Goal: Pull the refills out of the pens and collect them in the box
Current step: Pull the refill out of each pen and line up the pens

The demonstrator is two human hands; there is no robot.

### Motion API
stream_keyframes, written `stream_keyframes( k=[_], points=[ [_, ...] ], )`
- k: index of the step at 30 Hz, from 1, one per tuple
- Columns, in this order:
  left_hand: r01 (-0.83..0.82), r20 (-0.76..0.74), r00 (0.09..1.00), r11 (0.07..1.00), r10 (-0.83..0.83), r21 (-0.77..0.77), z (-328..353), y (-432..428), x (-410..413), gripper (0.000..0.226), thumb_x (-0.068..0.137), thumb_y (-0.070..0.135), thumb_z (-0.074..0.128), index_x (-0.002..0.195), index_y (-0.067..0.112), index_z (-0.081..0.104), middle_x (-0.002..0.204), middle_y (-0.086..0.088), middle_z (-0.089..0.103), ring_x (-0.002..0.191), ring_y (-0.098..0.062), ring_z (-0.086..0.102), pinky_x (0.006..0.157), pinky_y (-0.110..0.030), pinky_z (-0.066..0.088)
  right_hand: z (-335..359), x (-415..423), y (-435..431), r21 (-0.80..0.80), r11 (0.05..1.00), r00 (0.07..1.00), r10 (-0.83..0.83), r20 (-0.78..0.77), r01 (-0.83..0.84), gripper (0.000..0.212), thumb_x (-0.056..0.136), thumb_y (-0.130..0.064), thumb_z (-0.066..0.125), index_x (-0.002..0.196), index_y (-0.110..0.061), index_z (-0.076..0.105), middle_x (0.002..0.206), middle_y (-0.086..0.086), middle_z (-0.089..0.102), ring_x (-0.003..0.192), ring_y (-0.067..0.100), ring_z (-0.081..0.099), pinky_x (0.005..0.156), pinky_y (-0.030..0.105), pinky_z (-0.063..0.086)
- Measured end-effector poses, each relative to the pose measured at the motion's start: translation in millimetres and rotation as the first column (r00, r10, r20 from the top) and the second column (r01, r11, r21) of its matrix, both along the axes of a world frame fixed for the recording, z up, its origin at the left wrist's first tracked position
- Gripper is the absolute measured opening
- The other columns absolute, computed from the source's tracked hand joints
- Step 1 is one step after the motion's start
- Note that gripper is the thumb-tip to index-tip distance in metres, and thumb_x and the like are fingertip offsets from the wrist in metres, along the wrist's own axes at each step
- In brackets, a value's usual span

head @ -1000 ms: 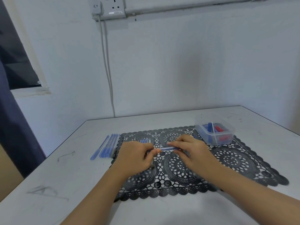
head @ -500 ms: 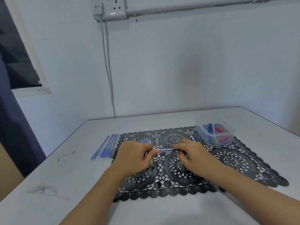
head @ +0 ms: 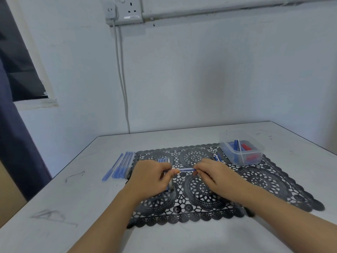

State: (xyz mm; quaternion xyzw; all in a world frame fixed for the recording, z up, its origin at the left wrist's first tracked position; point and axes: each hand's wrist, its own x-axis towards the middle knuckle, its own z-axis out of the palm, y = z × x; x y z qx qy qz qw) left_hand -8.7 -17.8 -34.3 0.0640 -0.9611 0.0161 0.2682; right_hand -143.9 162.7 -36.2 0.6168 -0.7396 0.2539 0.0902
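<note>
Right hand [head: 217, 178] nudged leftward; pen [head: 186, 169] bridges its grip and left hand [head: 151, 177] grip

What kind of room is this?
Probably a plain workroom or spare room: a bare white wall with a socket and cable, and a scuffed white table with a black lace mat, pens and a small plastic box on it.

Pen ends lost in the fingers

Both ends of the pen [head: 186, 169] vanish inside the pinching left hand [head: 151, 177] and right hand [head: 217, 177]. A grey object [head: 171, 187] under the left hand is mostly covered. The box [head: 241, 150] shows only blurred blue and red shapes. The top edge cuts off the wall socket [head: 125, 10].
</note>
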Motion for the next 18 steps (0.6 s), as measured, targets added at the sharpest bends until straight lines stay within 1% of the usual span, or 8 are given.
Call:
stream_keyframes(
  k=[2, 6, 8, 10, 12, 15, 16, 18],
  points=[
    [0.019, -0.018, 1.000, 0.999, -0.018, 0.028, 0.6, 0.3, 0.6, 0.045, 0.084, 0.063, 0.023, 0.062, 0.032, 0.048, 0.039, 0.009, 0.035, 0.037, -0.003, 0.035, 0.045, -0.019, 0.030, 0.1, -1.0, 0.7, -0.038, 0.999, 1.000, 0.019, -0.004, -0.019, 0.024, 0.094, -0.020, 0.040, 0.095, -0.015, 0.063, 0.084, -0.010, 0.052, 0.074, 0.001, 0.048, 0.069, 0.015, 0.037],
    [0.052, -0.067, 0.997, 0.996, -0.047, 0.076, 1.7, 0.5, 1.9, 0.042, 0.086, 0.059, 0.030, 0.061, 0.031, 0.050, 0.037, 0.011, 0.035, 0.037, -0.004, 0.040, 0.045, -0.013, 0.023, 3.8, -3.0, 3.3, -0.087, 0.994, 0.997, 0.071, 0.006, -0.071, 0.037, 0.089, -0.031, 0.033, 0.092, -0.012, 0.064, 0.078, -0.011, 0.052, 0.069, -0.009, 0.045, 0.065, 0.005, 0.035],
    [0.062, -0.081, 0.995, 0.994, -0.055, 0.088, 2.0, 0.8, 2.7, 0.040, 0.087, 0.058, 0.031, 0.060, 0.032, 0.047, 0.036, 0.012, 0.035, 0.038, -0.004, 0.041, 0.045, -0.012, 0.022, 5.8, -3.3, 3.9, -0.117, 0.989, 0.996, 0.089, 0.007, -0.088, 0.036, 0.089, -0.029, 0.035, 0.093, -0.011, 0.065, 0.077, -0.015, 0.051, 0.070, -0.011, 0.047, 0.065, 0.003, 0.036],
    [0.069, -0.080, 0.995, 0.993, -0.062, 0.094, 1.6, 0.3, 2.8, 0.039, 0.087, 0.058, 0.031, 0.060, 0.033, 0.045, 0.038, 0.010, 0.036, 0.038, -0.005, 0.039, 0.045, -0.015, 0.023, 6.0, -3.8, 4.0, -0.150, 0.984, 0.995, 0.096, 0.006, -0.094, 0.035, 0.089, -0.028, 0.037, 0.096, -0.012, 0.067, 0.078, -0.017, 0.051, 0.072, -0.011, 0.049, 0.065, 0.002, 0.037],
    [0.067, -0.073, 0.995, 0.994, -0.061, 0.089, 1.3, -1.0, 2.6, 0.038, 0.087, 0.058, 0.030, 0.059, 0.035, 0.042, 0.039, 0.009, 0.036, 0.037, -0.006, 0.038, 0.045, -0.017, 0.025, 4.3, -5.6, 3.5, -0.170, 0.982, 0.997, 0.081, 0.000, -0.080, 0.034, 0.090, -0.029, 0.039, 0.100, -0.013, 0.068, 0.078, -0.019, 0.051, 0.071, -0.012, 0.049, 0.063, 0.004, 0.037],
    [0.046, -0.048, 0.998, 0.997, -0.043, 0.061, 1.2, -1.7, 2.0, 0.038, 0.086, 0.059, 0.027, 0.054, 0.039, 0.033, 0.039, 0.010, 0.035, 0.037, -0.004, 0.036, 0.045, -0.018, 0.026, -0.5, -8.0, 0.8, -0.137, 0.990, 1.000, 0.015, -0.004, -0.015, 0.026, 0.094, -0.026, 0.047, 0.110, -0.018, 0.066, 0.080, -0.024, 0.047, 0.069, -0.009, 0.047, 0.062, 0.008, 0.036],
    [0.038, -0.042, 0.998, 0.998, -0.036, 0.054, 1.1, -1.7, 1.6, 0.038, 0.086, 0.060, 0.026, 0.054, 0.039, 0.031, 0.039, 0.009, 0.034, 0.037, -0.004, 0.036, 0.045, -0.019, 0.026, -1.2, -7.6, 0.1, -0.118, 0.993, 1.000, -0.007, 0.005, 0.007, 0.027, 0.096, -0.026, 0.046, 0.115, -0.021, 0.064, 0.083, -0.023, 0.049, 0.072, -0.007, 0.048, 0.066, 0.010, 0.039],
    [0.029, -0.036, 0.999, 0.998, -0.027, 0.051, 0.8, -1.5, 0.8, 0.039, 0.085, 0.061, 0.025, 0.053, 0.039, 0.030, 0.038, 0.008, 0.033, 0.037, -0.004, 0.034, 0.044, -0.019, 0.026, -0.3, -4.6, 1.1, -0.072, 0.996, 0.998, -0.046, 0.047, 0.049, 0.031, 0.097, -0.029, 0.040, 0.123, -0.026, 0.056, 0.097, -0.018, 0.056, 0.083, -0.005, 0.050, 0.079, 0.019, 0.045]
  ],
)
